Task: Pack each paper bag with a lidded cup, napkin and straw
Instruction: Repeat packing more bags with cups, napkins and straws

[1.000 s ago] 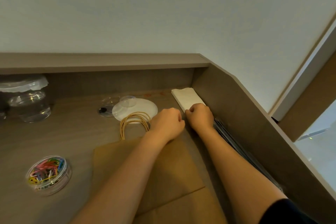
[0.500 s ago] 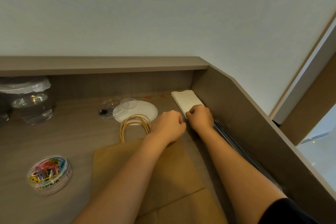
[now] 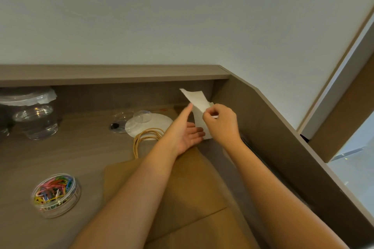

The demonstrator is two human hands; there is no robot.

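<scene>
Napkin step. Right hand (image 3: 221, 122) pinches napkin (image 3: 197, 105), lifted near back corner; left hand (image 3: 183, 132) fingers straight beside it. Bag (image 3: 182, 184) flat on tabletop (unopened): likely needs opening next.

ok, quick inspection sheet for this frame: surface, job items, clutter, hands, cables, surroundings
Surface: wood-grain counter with raised ledge.
Job's things: napkin lifted; paper bag flat, handles showing; clear cups back left; lids on a white disc. No straw identified.
Clutter: tub of coloured clips.
Grippers: right hand pinches the napkin; left hand open beside it.
Cables: nothing seen.
Surroundings: pale wall, window at right.
</scene>
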